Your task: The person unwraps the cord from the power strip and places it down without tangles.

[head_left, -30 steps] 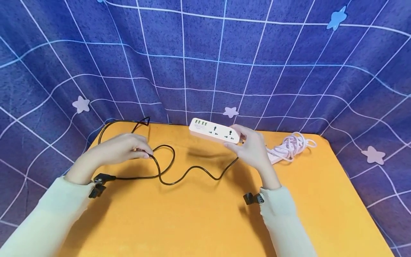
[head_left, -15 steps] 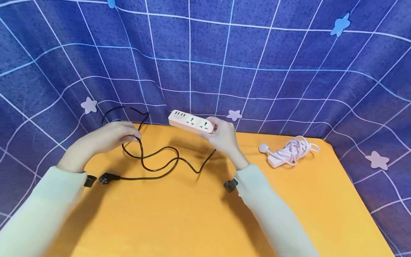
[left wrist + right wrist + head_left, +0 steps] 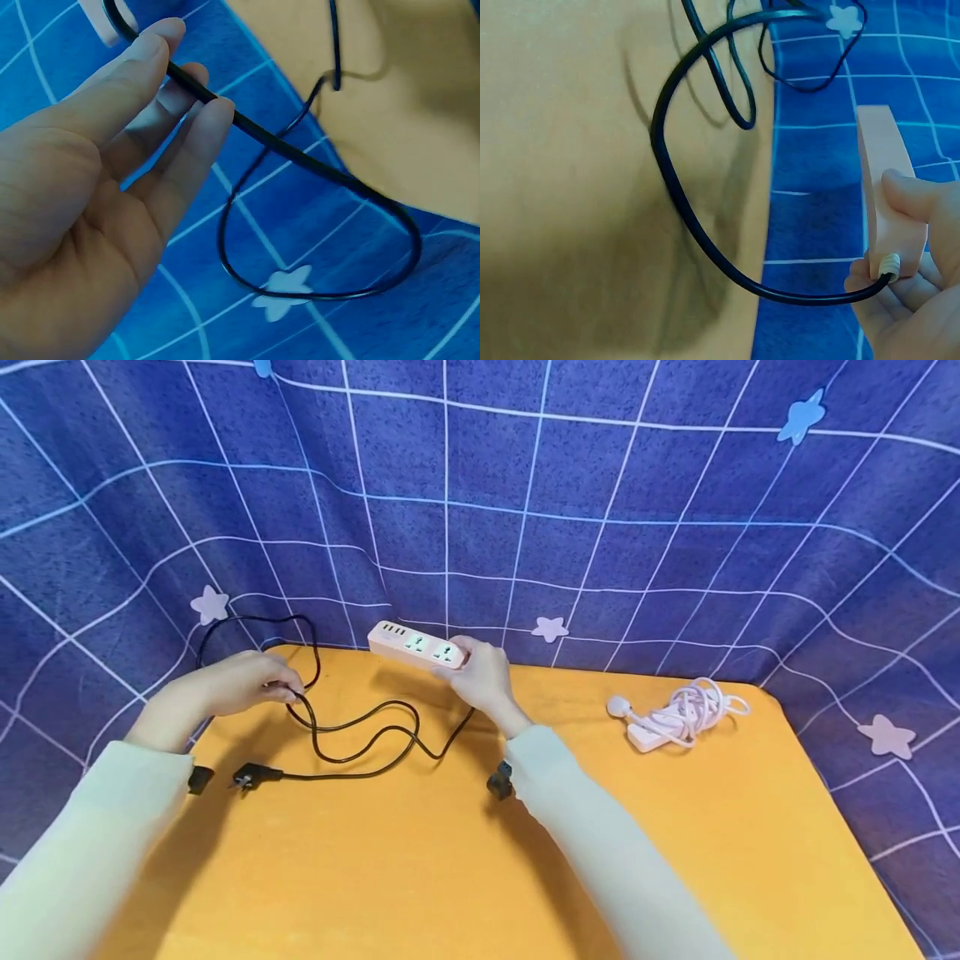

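A white power strip [image 3: 417,645] with two sockets and several USB ports is held above the table's back part by my right hand [image 3: 483,675]. In the right wrist view the thumb lies along the strip's [image 3: 889,150] side, and the fingers are behind it near the cord end. My left hand [image 3: 243,683] pinches the black cord [image 3: 281,146] between thumb and fingertips at the back left. One loop of the cord hangs past that hand. The rest curves across to the strip, and its black plug [image 3: 257,775] lies near the left forearm.
A second white power strip [image 3: 649,735], wrapped in its own white cord [image 3: 686,714], lies at the right on the orange table [image 3: 450,860]. A blue curtain [image 3: 480,468] with a grid and stars hangs behind and beside the table.
My right hand has carried the power strip to the left. My left hand has also moved left and a little up with the cord. The view has shifted slightly.
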Demonstrator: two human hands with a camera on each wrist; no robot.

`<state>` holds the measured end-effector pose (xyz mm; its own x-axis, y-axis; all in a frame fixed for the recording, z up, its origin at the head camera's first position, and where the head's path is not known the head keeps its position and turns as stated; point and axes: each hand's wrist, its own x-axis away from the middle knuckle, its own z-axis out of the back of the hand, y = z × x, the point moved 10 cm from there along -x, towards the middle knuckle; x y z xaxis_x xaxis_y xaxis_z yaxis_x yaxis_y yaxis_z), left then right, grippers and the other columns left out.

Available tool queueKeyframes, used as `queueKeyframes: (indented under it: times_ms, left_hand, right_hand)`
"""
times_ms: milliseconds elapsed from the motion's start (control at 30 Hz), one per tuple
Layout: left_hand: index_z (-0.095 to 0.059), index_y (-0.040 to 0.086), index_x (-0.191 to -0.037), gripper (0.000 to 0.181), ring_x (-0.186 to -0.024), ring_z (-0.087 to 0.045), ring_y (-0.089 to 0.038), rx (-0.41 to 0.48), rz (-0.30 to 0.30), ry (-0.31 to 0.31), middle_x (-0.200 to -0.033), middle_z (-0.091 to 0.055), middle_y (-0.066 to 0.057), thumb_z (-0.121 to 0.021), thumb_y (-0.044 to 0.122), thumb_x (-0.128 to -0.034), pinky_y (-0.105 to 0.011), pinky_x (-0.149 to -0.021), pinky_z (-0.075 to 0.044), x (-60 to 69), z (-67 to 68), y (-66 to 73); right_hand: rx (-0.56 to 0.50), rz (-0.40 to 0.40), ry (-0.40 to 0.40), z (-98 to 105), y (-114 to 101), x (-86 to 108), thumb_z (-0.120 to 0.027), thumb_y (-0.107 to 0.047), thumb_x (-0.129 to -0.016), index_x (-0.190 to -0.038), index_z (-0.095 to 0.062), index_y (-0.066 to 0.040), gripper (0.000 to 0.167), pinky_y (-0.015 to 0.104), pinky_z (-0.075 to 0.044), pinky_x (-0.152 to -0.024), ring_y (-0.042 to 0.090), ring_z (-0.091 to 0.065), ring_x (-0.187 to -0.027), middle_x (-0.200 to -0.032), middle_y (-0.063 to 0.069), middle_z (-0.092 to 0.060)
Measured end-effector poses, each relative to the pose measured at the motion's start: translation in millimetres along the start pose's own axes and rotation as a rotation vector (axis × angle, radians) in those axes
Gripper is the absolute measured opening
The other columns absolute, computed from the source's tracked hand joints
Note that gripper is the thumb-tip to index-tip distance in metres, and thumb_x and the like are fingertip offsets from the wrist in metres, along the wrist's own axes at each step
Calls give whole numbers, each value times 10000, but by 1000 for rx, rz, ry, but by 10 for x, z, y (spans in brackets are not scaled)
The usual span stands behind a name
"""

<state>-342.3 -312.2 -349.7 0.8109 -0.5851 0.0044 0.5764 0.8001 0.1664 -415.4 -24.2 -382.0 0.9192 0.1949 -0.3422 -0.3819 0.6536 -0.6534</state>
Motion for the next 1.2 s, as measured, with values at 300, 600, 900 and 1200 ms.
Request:
queueKeyframes:
  times_ms: [300, 600, 900, 1200]
  left_hand:
    - [-796, 232, -934, 114, -861, -631, -89, 45, -31, -28, -916, -688, 141, -804, 118, -926, -352, -810, -540, 1, -312, -110]
    - [-816, 213, -958, 131, -909, -700, -155, 53, -45, -14, -934, -741, 106, -790, 86, -935, -424, -856, -574, -61, -494, -30]
    - [-790, 166, -903, 142, -831, -701, -202, -17, -35, 60, -861, -733, 48, -790, 25, -921, -481, -814, -577, -109, -577, -47]
    - [-566, 178, -707, 340, -672, -433, -128, -56, 2, 35, -673, -484, 82, -761, 10, -929, -367, -691, -408, -145, -727, -30]
  right_hand:
    - [3, 8, -138, -389, 5, -123, -912, -360, -861, -1402, -685, -127, 631, 339, -521, -829, 181, -634, -868, -1044, 47, -782]
    - [36, -26, -213, -706, 90, -167, -887, -348, -891, -1406, -683, -125, 597, 391, -508, -1057, 257, -672, -1216, -1289, 46, -754]
    - [26, -100, -308, -871, 237, -130, -863, -317, -921, -1474, -628, -97, 640, 386, -440, -1168, 278, -577, -1384, -1438, 69, -675]
    - [105, -68, -361, -932, 236, -113, -797, -239, -973, -1529, -554, -55, 634, 387, -424, -1185, 314, -542, -1412, -1486, 140, -619]
